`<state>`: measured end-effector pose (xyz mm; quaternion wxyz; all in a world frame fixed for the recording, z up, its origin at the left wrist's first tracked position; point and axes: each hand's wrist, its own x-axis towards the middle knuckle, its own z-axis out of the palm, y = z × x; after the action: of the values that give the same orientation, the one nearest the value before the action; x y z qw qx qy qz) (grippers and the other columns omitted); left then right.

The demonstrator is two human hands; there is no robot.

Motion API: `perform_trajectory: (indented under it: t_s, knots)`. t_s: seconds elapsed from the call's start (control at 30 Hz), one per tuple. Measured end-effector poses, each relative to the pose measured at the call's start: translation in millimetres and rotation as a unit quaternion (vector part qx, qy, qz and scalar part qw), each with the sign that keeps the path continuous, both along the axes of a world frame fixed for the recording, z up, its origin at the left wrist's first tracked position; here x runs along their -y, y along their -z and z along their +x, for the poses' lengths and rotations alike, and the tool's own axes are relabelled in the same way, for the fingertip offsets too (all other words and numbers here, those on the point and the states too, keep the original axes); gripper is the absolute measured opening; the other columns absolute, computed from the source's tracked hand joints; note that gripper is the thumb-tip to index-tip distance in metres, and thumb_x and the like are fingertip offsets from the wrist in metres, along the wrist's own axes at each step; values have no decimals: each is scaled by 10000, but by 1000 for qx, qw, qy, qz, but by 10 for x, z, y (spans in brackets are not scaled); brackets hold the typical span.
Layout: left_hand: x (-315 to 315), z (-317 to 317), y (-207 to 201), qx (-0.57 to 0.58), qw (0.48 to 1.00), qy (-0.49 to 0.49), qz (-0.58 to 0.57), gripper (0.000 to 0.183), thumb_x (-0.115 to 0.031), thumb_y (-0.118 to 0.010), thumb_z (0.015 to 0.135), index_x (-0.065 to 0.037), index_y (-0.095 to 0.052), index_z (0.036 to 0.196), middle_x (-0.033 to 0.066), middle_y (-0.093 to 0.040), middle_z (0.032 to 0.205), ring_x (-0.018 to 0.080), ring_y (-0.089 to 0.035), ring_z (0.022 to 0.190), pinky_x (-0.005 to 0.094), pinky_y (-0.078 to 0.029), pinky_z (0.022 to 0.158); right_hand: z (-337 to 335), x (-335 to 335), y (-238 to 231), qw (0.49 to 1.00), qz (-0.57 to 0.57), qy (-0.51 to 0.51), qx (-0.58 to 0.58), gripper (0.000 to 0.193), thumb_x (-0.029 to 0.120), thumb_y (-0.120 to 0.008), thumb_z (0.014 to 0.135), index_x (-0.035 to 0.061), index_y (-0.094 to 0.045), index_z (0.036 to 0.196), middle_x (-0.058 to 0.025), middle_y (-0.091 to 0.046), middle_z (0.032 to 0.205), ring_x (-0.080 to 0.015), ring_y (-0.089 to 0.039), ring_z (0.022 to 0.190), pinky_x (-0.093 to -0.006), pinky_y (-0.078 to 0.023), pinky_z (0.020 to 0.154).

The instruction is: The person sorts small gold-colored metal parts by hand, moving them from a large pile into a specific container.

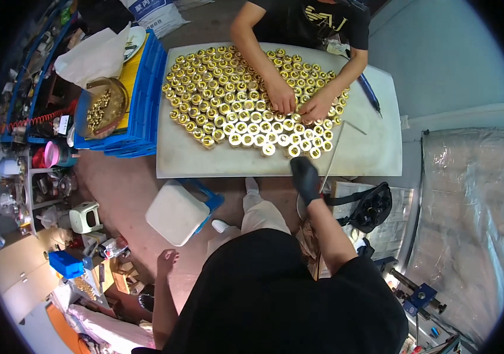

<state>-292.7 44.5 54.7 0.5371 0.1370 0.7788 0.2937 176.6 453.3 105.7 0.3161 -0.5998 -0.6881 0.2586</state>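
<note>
My right hand point(305, 176), in a black glove, is over the front edge of the pale table point(216, 168). Its fingers are drawn together, and anything inside them is hidden. Just beyond the fingertips sits a round brass-coloured fitting point(294, 151), at the near edge of a wide spread of several like it point(222, 94). Beside the glove, a thin bent metal rod point(336, 147) slants across the table edge. My bare left hand point(168, 259) hangs low at my side, away from the table, its fingers loosely bent with nothing seen in them.
Across the table, a co-worker's two hands point(299, 106) are among the fittings. A blue pen-like tool point(370, 93) lies at the right. Stacked blue crates point(145, 88) stand left, bearing a bowl of small brass parts point(113, 121). A white-topped stool point(178, 213) and black bag point(373, 206) are below.
</note>
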Motion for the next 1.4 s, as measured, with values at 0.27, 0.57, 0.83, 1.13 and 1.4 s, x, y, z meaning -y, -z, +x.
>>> perform_trajectory:
  t_s: [0.27, 0.57, 0.83, 1.13, 1.4]
  knots:
    - [-60, 577, 172, 77, 991, 110, -16, 190, -168, -678, 962, -7, -672, 1062, 87, -713, 927, 158, -692, 844, 304, -579, 778, 573, -838, -209, 971, -26, -139, 193, 292, 133, -674, 834, 109, -718, 1122, -133, -674, 1020, -344, -656, 919, -446, -532, 774]
    - [-488, 813, -35, 24, 998, 24, -47, 184, -151, -665, 964, 3, -657, 1064, 101, -713, 979, 186, -704, 853, 318, -594, 782, 617, -1142, -136, 949, -36, -237, 204, 199, 233, -669, 868, 104, -736, 1004, -157, -682, 965, -351, -662, 874, -457, -532, 734]
    - [-770, 1102, 35, -15, 995, 83, -55, 290, -263, -692, 957, 0, -688, 1079, 108, -734, 980, 174, -713, 873, 329, -579, 790, 757, -1171, 6, 960, 39, -182, 208, 178, 242, -672, 862, 70, -718, 858, -171, -681, 804, -379, -659, 731, -484, -523, 642]
    - [-595, 1327, 251, 0, 998, 15, -60, 274, -259, -696, 950, -5, -690, 1054, 95, -733, 940, 166, -704, 840, 323, -578, 800, 666, -1258, 32, 947, -3, -209, 245, 90, 178, -697, 834, 110, -740, 876, -160, -693, 840, -365, -673, 763, -469, -534, 668]
    - [-374, 1353, 643, 56, 997, -10, -53, 267, -279, -725, 923, -20, -685, 973, 70, -705, 813, 159, -667, 737, 317, -551, 701, 888, -1030, -193, 988, 17, -118, 99, 102, 95, -693, 849, 25, -735, 910, -157, -711, 835, -299, -699, 767, -379, -533, 692]
